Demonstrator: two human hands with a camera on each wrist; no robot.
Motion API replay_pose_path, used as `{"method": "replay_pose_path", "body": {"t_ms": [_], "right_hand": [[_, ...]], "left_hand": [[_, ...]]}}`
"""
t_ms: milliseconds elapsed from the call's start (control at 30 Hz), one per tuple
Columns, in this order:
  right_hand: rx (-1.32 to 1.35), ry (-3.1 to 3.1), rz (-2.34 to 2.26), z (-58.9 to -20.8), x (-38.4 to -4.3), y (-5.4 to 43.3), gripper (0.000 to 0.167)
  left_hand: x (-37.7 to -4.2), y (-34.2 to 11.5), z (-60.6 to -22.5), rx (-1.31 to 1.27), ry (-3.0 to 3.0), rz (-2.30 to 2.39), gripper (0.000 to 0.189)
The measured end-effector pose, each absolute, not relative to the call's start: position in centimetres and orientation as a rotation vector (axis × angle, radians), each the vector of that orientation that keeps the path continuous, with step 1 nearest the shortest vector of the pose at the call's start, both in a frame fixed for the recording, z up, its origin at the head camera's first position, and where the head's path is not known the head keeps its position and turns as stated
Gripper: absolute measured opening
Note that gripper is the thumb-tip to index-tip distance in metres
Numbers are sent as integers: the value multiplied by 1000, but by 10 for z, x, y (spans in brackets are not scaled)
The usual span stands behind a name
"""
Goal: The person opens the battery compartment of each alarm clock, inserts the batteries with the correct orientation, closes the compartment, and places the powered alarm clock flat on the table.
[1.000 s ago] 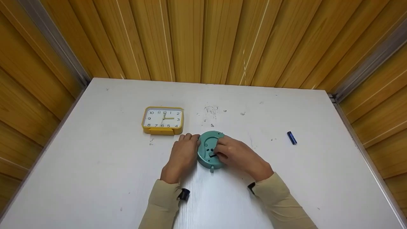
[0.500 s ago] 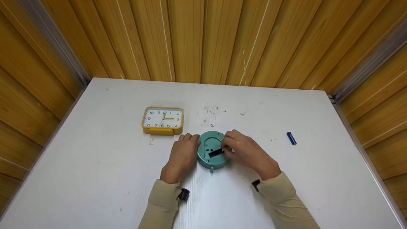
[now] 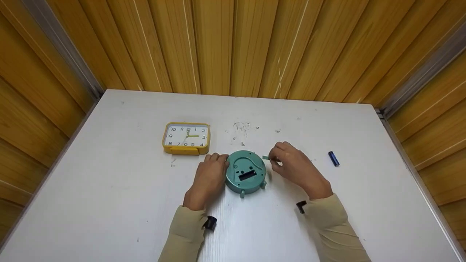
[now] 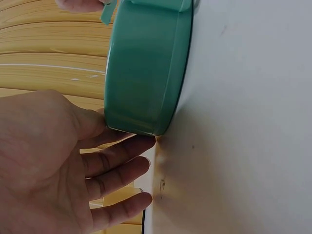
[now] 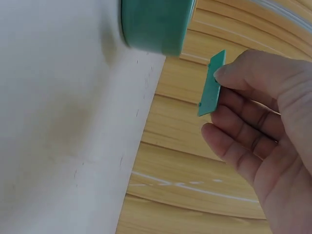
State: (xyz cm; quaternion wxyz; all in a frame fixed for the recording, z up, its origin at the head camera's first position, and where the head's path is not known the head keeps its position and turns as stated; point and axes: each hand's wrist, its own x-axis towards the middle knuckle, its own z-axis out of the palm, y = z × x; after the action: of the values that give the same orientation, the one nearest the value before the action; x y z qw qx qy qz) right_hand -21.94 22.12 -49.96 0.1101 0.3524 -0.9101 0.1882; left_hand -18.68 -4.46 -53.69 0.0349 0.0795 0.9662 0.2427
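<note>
A round teal alarm clock point(image 3: 244, 171) lies back side up on the white table, its dark battery compartment point(image 3: 247, 175) uncovered. My left hand point(image 3: 211, 174) holds the clock by its left edge. In the left wrist view, the thumb and index finger meet the clock's side point(image 4: 146, 68), while the other fingers spread near the tabletop. Right of the clock, my right hand point(image 3: 296, 165) is raised and pinches a small teal battery cover point(image 5: 212, 83) between thumb and fingers. The cover is apart from the clock. Whether a battery sits in the dark compartment cannot be told.
A yellow rectangular alarm clock point(image 3: 186, 138) lies face up, behind and left of the teal one. A blue battery point(image 3: 333, 159) lies farther right on the white table point(image 3: 109, 174). Wood-patterned walls point(image 3: 233, 47) enclose the table's back and sides.
My right hand has lifted the battery cover off the teal clock and drawn it up and to the right, baring the dark compartment. The left hand has stayed in place.
</note>
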Motion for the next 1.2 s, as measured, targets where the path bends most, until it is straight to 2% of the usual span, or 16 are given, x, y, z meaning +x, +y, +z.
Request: {"method": "replay_pose_path", "body": {"t_ms": [333, 700, 967, 1200], "right_hand": [[747, -2946, 503, -505, -229, 231, 10], [668, -3080, 477, -521, -238, 242, 5], [680, -3071, 457, -527, -235, 246, 16], [664, -3094, 488, -527, -238, 250, 18]], "left_hand": [[-188, -44, -537, 208, 2947, 735, 41], [-187, -44, -536, 206, 2952, 753, 40], [-186, -44, -535, 237, 2969, 752, 39], [-187, -45, -534, 237, 2965, 744, 39]]}}
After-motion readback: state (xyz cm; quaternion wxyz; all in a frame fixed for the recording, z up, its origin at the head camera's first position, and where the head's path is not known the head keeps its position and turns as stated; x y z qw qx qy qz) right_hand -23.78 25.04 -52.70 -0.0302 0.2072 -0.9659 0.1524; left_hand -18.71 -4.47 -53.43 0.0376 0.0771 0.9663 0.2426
